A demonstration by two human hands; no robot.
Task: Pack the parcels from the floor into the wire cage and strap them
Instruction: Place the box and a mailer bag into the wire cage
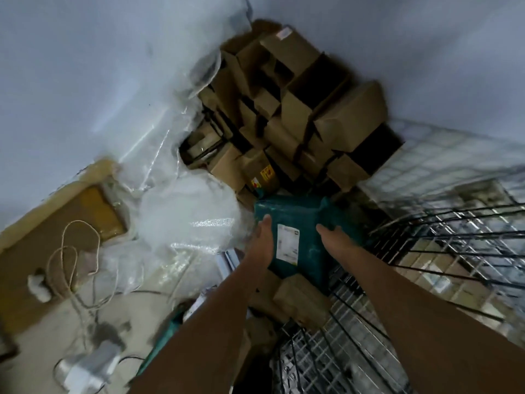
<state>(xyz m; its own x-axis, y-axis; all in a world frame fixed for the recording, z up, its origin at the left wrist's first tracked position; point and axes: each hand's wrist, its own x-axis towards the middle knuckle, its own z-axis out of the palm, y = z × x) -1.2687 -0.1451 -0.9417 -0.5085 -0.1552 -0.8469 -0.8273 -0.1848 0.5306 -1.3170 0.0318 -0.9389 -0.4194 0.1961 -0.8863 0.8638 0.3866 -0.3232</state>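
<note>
A teal plastic parcel (306,223) with a white label is held up in the middle of the view. My left hand (262,240) grips its left edge, thumb on top. My right hand (338,237) grips its right side, thumb on the face and fingers hidden behind it. The wire cage (440,251) stands at the right, its mesh wall just beside the parcel; brown boxes show through the mesh. Brown paper parcels (298,297) lie on the floor below the teal one.
A tall pile of cardboard boxes (298,109) fills the corner behind. Bubble wrap and clear film (184,217) lie at the left, next to flat cardboard (56,237) with a loose cord (71,251). Another teal bag (167,334) lies near my left arm.
</note>
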